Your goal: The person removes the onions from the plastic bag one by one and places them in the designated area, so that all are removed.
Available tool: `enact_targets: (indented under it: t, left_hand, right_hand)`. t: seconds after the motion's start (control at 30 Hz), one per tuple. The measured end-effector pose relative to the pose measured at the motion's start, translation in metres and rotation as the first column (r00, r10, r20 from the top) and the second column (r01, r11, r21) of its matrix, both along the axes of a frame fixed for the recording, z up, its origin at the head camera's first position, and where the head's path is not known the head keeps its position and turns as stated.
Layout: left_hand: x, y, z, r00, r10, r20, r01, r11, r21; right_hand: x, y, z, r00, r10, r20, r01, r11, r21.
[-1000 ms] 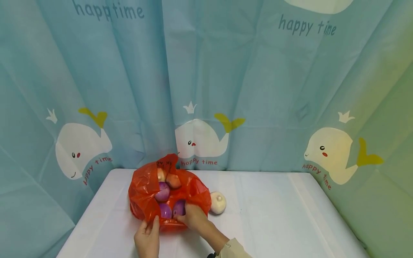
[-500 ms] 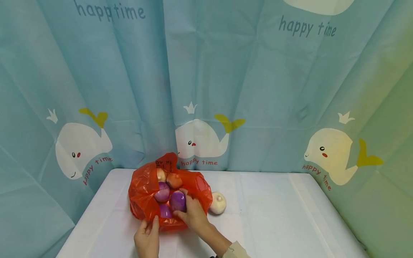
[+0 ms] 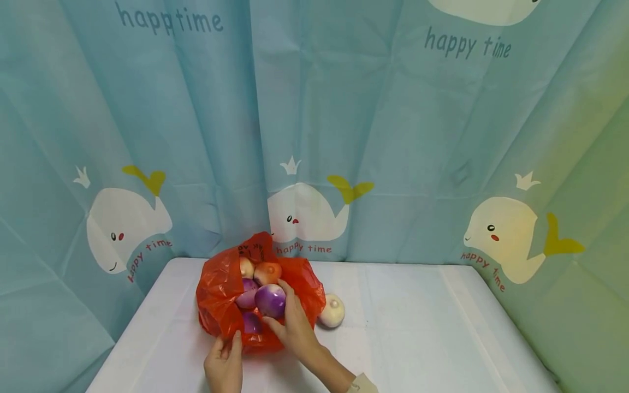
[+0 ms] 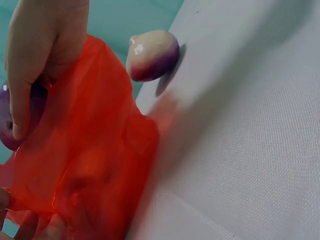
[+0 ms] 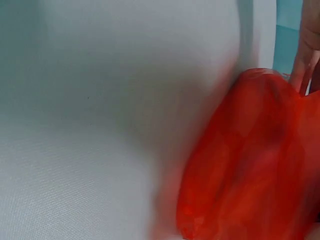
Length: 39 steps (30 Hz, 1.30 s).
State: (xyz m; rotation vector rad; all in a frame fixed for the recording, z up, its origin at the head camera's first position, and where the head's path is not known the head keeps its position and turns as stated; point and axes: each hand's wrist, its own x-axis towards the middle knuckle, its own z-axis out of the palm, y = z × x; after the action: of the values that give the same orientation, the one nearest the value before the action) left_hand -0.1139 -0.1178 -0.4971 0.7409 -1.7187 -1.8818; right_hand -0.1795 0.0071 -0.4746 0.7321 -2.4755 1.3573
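Note:
A red plastic bag lies with its mouth spread, holding several round vegetables, among them an orange one and purple ones. The left hand pinches the bag's near edge between thumb and fingers. With its fingers and thumb around a purple-and-white one, the right hand holds it above the others in the bag's opening. In the left wrist view the right hand grips this purple piece beside the red film.
One white-and-purple vegetable rests on the white table just right of the bag, also visible in the left wrist view. A blue curtain with whales hangs behind the table.
The right hand has lifted the purple-and-white vegetable from the bag's near right part, up and slightly left. The bag's right side has shifted a little; the left hand has stayed in place.

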Motion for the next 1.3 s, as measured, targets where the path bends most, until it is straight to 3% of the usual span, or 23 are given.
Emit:
enact_targets:
  t: [0.17, 0.33, 0.43, 0.53, 0.6, 0.7, 0.83, 1.07, 1.3]
  left_hand:
    - [0.001, -0.001, -0.001, 0.999, -0.015, 0.033, 0.015, 1.0, -0.003]
    - [0.001, -0.001, -0.002, 0.999, -0.018, 0.035, 0.018, 1.0, -0.002]
    - [0.001, 0.0, -0.002, 1.0, -0.001, 0.008, 0.001, 1.0, 0.002]
    - [0.001, 0.0, -0.002, 1.0, 0.007, -0.017, -0.007, 1.0, 0.007]
    - [0.001, 0.0, -0.002, 0.999, 0.011, -0.037, -0.01, 1.0, 0.016]
    - [0.001, 0.001, -0.002, 0.999, 0.007, -0.048, -0.006, 1.0, 0.029]
    - [0.002, 0.0, -0.002, 1.0, -0.004, -0.028, 0.005, 0.999, 0.033]
    - [0.003, 0.0, -0.003, 1.0, -0.005, -0.012, 0.005, 1.0, 0.02]
    - [0.002, 0.0, -0.002, 1.0, -0.008, -0.008, 0.009, 1.0, 0.016]
  right_hand:
    - [0.004, 0.003, 0.004, 0.996, 0.087, -0.006, -0.087, 0.991, -0.098]
    - [0.011, 0.004, 0.013, 0.977, 0.213, 0.029, -0.198, 0.944, -0.265]
    - [0.018, 0.005, 0.022, 0.956, 0.256, 0.14, -0.19, 0.91, -0.368]
    - [0.024, 0.008, 0.033, 0.918, 0.304, 0.253, -0.146, 0.855, -0.497]
    - [0.027, 0.01, 0.04, 0.893, 0.336, 0.299, -0.116, 0.814, -0.569]
    - [0.029, 0.016, 0.046, 0.877, 0.356, 0.322, -0.085, 0.776, -0.624]
    - [0.03, 0.026, 0.046, 0.883, 0.316, 0.347, -0.033, 0.779, -0.627]
    - [0.029, 0.048, 0.04, 0.899, 0.298, 0.321, -0.039, 0.784, -0.619]
    - [0.026, 0.07, 0.032, 0.915, 0.248, 0.318, -0.024, 0.821, -0.571]
